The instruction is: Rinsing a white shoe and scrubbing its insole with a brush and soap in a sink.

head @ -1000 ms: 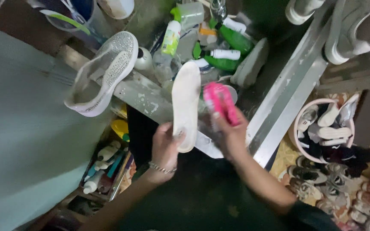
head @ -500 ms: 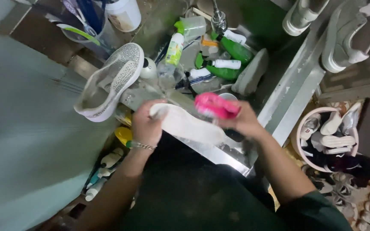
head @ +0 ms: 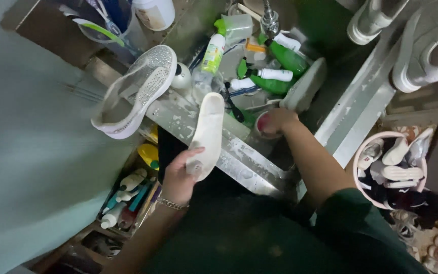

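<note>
Pointing up-right toward the sink (head: pixel 259 175), insole (head: pixel 207 133) in left hand (head: pixel 178 177).

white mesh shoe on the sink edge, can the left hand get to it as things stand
Probably not freely: the left hand is closed on the white insole. The white mesh shoe lies close by with nothing between them.

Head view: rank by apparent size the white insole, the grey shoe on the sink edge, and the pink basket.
1. grey shoe
2. pink basket, about alike; partly cut off, so unsure
3. white insole, held by left hand
</note>
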